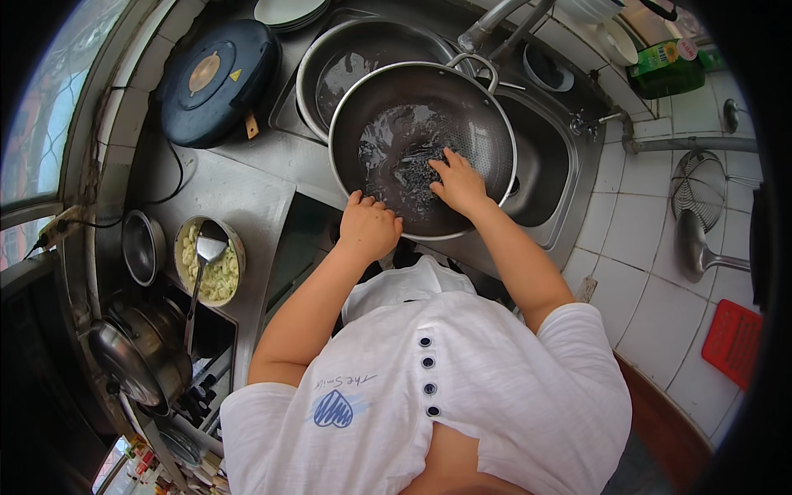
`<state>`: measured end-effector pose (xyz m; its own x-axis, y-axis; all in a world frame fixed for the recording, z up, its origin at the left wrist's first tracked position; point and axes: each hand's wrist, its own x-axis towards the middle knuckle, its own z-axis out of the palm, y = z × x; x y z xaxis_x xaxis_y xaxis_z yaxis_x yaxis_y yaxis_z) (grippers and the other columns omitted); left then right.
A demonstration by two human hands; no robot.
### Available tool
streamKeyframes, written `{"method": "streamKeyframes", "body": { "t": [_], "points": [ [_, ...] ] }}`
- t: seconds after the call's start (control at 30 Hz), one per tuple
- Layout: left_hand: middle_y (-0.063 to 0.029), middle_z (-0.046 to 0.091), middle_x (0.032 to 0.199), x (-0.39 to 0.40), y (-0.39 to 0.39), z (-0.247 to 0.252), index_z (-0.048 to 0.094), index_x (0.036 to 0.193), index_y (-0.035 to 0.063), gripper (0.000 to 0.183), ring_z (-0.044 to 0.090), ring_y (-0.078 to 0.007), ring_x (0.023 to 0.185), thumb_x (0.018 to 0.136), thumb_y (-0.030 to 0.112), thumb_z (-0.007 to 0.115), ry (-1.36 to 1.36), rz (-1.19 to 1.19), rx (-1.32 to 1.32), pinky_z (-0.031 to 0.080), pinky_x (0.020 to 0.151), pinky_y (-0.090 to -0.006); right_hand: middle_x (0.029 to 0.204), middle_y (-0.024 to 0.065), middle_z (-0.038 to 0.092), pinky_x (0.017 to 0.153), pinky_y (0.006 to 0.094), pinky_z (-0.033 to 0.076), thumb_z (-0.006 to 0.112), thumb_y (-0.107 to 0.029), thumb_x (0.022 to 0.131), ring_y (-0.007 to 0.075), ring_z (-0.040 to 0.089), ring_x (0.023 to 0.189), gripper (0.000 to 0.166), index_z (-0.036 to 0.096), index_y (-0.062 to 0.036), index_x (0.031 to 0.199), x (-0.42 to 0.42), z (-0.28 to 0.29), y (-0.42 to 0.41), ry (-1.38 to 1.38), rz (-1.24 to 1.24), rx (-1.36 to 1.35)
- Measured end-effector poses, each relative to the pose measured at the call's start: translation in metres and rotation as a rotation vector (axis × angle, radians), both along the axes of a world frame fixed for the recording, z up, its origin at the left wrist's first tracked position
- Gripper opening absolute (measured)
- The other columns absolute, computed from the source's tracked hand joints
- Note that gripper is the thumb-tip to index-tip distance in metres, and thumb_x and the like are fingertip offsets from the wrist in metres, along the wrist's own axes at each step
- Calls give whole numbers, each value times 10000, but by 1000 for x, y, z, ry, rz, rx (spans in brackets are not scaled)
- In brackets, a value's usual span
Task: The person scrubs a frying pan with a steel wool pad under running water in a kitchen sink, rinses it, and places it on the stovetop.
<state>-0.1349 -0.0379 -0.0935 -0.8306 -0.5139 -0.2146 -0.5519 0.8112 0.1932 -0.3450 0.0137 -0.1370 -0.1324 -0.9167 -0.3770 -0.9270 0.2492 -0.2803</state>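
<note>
A large wok [396,117] with a honeycomb-textured inside and a steel rim holds some rippling, bubbly water [411,170]. My left hand [371,228] grips its near rim, fingers curled over the edge. Inside the wok, my right hand [459,184] reaches over the water with its fingers apart, and I see nothing in it. The wok rests partly on a wide metal basin [315,86] and partly over the sink [544,167]. Its loop handle [486,62] points away from me, near the faucet [479,34].
On the left counter are a bowl of chopped pale-green vegetable [223,275] with a metal spatula [210,249] and a small metal bowl [142,247]. A dark round electric griddle [232,68] stands behind. A lidded pot [133,365] is at lower left. A skimmer [698,185] and ladle [690,247] hang right.
</note>
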Motion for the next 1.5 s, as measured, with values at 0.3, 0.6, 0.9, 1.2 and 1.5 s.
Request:
{"method": "streamKeyframes", "body": {
  "t": [0.3, 0.6, 0.9, 1.2, 1.5],
  "points": [
    [-76, 656, 1085, 15, 3, 12, 716, 938, 110, 328, 490, -247, 1210, 881, 378, 534, 71, 64, 25, 180, 1114, -517, 1093, 126, 553, 779, 433, 516, 693, -173, 754, 304, 569, 1029, 351, 586, -145, 1088, -5, -10, -6, 102, -122, -82],
    [-52, 655, 1055, 20, 12, 9, 694, 992, 125, 278, 510, -242, 1179, 870, 340, 565, 156, 72, 0, 190, 1103, -531, 1183, 151, 521, 823, 445, 508, 641, -250, 819, 339, 571, 1046, 441, 525, -165, 1236, -1, 6, -25, 73, -129, -68],
    [-63, 602, 1178, 31, 1, 14, 651, 1094, 147, 297, 469, -242, 1228, 823, 269, 639, 138, -54, 71, 210, 1103, -519, 1104, 95, 564, 816, 427, 500, 621, -170, 799, 304, 601, 967, 301, 577, -158, 1097, 2, 7, -30, 45, -60, 81],
    [-125, 505, 1293, 64, -1, 20, 512, 1225, 71, 446, 486, -316, 1175, 812, 155, 655, 547, 275, 229, 403, 971, -373, 1006, 64, 570, 734, 407, 496, 653, -184, 801, 279, 622, 842, 262, 600, -156, 1056, 22, 49, 15, -42, -229, -327],
    [-142, 616, 1078, 77, 15, -8, 517, 1163, 1, 428, 603, -250, 974, 847, 260, 644, 553, 607, 680, 466, 833, -343, 1019, 81, 591, 795, 409, 452, 659, -197, 799, 256, 603, 904, 214, 646, -173, 1011, 24, 59, 31, 63, -287, -310]
  ]
}}
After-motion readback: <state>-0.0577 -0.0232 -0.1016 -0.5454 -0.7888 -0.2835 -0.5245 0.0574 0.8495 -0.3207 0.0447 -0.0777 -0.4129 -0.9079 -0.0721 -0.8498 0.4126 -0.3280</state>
